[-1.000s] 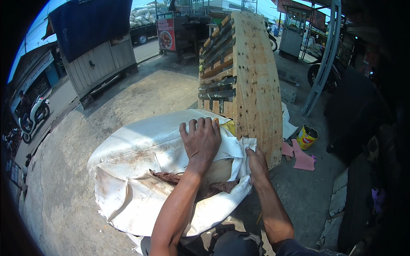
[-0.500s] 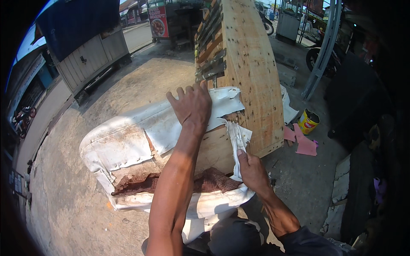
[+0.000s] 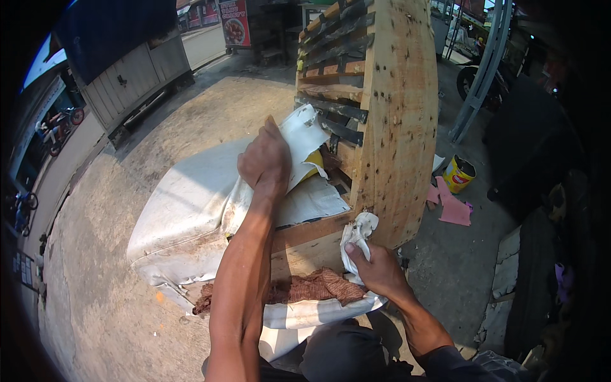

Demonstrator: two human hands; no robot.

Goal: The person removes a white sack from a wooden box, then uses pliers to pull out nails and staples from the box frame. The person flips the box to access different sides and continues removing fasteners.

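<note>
White cover (image 3: pixel 191 204), smooth, creased: left hand (image 3: pixel 266 162) grip clutches edge; right hand (image 3: pixel 375 270) grip bunches corner against rough plywood frame (image 3: pixel 401 121).

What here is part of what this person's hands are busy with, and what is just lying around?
In hand:
left hand pulling the white cover
right hand gripping its bunched corner
wooden frame
brown cloth

Lying about:
yellow can
pink scraps

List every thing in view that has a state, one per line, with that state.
White cover: peeled partly back, bunched.
Wooden frame: bare, exposed.
Brown webbing: uncovered, frayed.
Left hand: gripping the cover's flap.
Right hand: clutching a cover corner.
Yellow can: open, upright.
</note>
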